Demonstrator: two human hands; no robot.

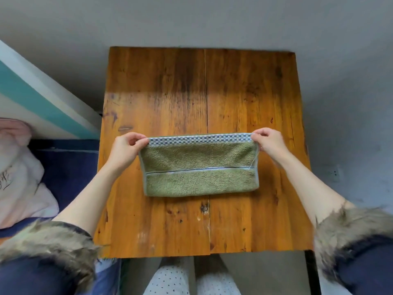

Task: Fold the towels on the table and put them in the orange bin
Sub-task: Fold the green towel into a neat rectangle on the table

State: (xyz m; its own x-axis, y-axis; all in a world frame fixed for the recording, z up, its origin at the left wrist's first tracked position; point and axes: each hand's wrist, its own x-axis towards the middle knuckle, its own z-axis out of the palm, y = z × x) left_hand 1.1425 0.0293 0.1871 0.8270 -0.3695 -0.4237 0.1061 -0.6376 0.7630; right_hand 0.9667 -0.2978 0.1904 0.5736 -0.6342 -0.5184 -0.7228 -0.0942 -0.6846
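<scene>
Head view
Towel: a green towel [200,169] lies folded on the near half of the wooden table [180,88], its long side running left to right. A blue-and-white checked band runs along its far edge and a thin blue stripe crosses its middle. The folded near edge rests flat on the wood; the far edge is held at both corners.
Left hand: the left hand [125,149] pinches the far left corner of the towel between thumb and curled fingers, at the end of the checked band.
Right hand: the right hand [269,141] pinches the far right corner in the same way, fingers curled over the edge. A loose thread hangs down from that corner.
Arms: both forearms are bare, reaching in from dark sleeves with fur cuffs [51,243] at the lower corners of the view.
Table: it stands against a grey wall; a crack runs down the middle of the top, passing under the towel.
Left side: a pale pink cloth [19,167] lies on a dark blue surface beside the table.
Below the table edge: dotted light trousers [170,279] show.
</scene>
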